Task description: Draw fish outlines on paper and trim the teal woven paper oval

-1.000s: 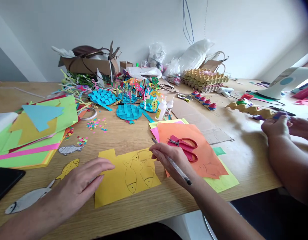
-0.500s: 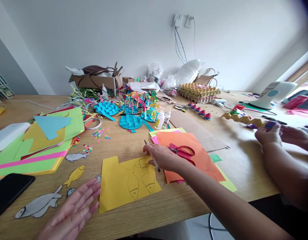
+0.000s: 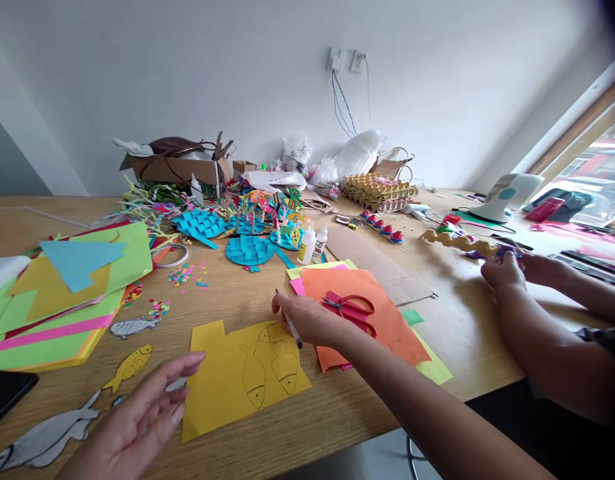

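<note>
Right hand (image 3: 298, 319), pinched around a pen (image 3: 293, 333), adjoins the yellow paper (image 3: 214, 373).

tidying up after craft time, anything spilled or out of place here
Loose confetti lies scattered on the tabletop beside the tape roll, uncontained, so it looks spilled, though it may be set out on purpose.

bright daylight from right, glare near window (image 3: 597, 170), soft shadows, stretched edges
</note>
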The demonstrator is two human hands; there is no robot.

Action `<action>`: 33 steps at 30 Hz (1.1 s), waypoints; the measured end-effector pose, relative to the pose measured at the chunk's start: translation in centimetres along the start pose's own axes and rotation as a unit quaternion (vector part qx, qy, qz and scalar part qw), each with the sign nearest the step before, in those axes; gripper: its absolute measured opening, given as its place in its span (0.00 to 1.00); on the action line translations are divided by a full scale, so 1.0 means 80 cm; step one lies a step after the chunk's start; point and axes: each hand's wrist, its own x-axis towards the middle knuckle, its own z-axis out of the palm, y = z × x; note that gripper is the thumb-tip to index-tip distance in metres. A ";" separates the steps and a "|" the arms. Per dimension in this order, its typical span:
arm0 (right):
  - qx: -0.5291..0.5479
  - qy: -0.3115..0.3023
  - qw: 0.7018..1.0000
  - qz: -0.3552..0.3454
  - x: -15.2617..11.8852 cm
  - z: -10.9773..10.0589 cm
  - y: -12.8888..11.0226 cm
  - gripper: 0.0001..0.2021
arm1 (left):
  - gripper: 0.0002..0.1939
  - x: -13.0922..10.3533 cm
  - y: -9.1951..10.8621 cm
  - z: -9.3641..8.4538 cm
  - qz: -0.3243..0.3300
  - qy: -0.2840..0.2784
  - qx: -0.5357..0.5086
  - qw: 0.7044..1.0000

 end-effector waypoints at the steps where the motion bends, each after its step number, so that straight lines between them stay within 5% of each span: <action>1: 0.020 0.007 1.000 -0.002 0.000 -0.001 0.001 0.16 | 0.19 0.011 0.004 -0.002 0.017 -0.014 0.008 1.000; 2: 0.042 0.016 0.999 -0.005 -0.001 -0.003 0.002 0.16 | 0.20 0.022 0.009 -0.003 0.018 -0.039 0.014 0.999; 4: 0.087 0.034 0.995 -0.019 -0.005 -0.011 0.005 0.15 | 0.23 0.043 0.021 -0.003 0.038 0.023 0.001 0.999; 9: 0.202 0.083 0.975 -0.050 -0.026 -0.039 0.009 0.10 | 0.35 0.070 0.059 0.008 -0.083 0.063 -0.080 0.991; 12: 0.331 0.116 0.935 -0.042 -0.040 -0.050 0.016 0.08 | 0.35 0.071 0.079 0.018 -0.153 -0.016 -0.173 0.973; 16: 0.391 0.175 0.903 -0.033 -0.050 -0.050 0.034 0.07 | 0.29 0.070 0.089 0.045 -0.193 -0.158 -0.346 0.904; 19: 0.321 0.203 0.925 -0.013 -0.052 -0.045 0.050 0.06 | 0.27 0.074 0.089 0.068 -0.224 -0.178 -0.373 0.883; 22: 0.141 0.229 0.961 0.058 -0.059 -0.041 0.072 0.05 | 0.26 0.084 0.089 0.085 -0.225 -0.177 -0.356 0.889; 27: 0.000 0.223 0.965 0.139 -0.091 -0.027 0.112 0.08 | 0.24 0.106 0.097 0.085 -0.205 -0.132 -0.334 0.910; 33: -0.084 0.167 0.967 0.171 -0.112 -0.009 0.123 0.07 | 0.24 0.131 0.135 0.085 -0.145 -0.090 -0.351 0.921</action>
